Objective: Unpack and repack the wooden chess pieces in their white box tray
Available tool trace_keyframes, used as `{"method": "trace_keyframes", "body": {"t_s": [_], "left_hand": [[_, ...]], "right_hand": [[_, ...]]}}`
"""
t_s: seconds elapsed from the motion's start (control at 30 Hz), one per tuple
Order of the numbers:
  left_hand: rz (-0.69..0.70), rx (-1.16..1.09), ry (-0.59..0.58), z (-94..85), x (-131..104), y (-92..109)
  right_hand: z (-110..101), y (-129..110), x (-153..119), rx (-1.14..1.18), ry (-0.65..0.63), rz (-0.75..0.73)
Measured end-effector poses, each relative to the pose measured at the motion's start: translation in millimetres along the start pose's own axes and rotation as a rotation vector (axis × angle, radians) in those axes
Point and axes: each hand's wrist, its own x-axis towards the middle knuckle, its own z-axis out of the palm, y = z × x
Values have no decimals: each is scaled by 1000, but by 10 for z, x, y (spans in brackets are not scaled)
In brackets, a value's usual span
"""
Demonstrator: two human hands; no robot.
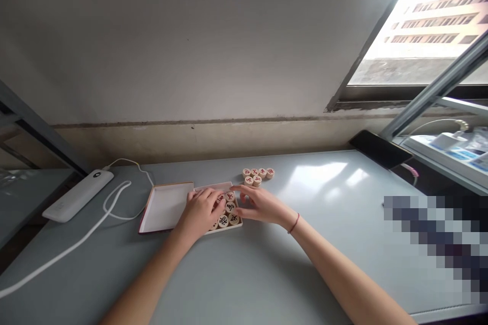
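A shallow box (223,230) holds several round wooden pieces (223,221) marked with red or black characters. My left hand (204,208) lies over the box's left part, its fingers bent onto the pieces; whether it grips one is hidden. At the box's right edge is my right hand (259,204), thumb and forefinger apart and nothing seen between them. The open lid (165,208) rests flat, left of the box. Behind my right hand, several more pieces (257,181) stand in two rows on the grey table (244,274).
A white power bank (79,195) and a white cable (87,236) lie at the left. At the back right is a black phone-like object (380,149), near a metal post and a shelf (453,155) with small items. A wall runs along the table's back.
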Motion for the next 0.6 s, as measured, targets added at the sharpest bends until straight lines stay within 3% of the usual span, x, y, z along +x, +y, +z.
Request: {"method": "trace_keyframes", "body": {"t_s": [0.2, 0.4, 0.6], "left_hand": [[70, -133, 43, 32, 33, -60], [23, -256, 83, 23, 47, -96], [-4, -445, 149, -79, 54, 57]], "right_hand": [[-6, -22, 0, -1, 0, -18], [10, -27, 8, 16, 20, 15], [50, -107, 15, 147, 82, 11]]}}
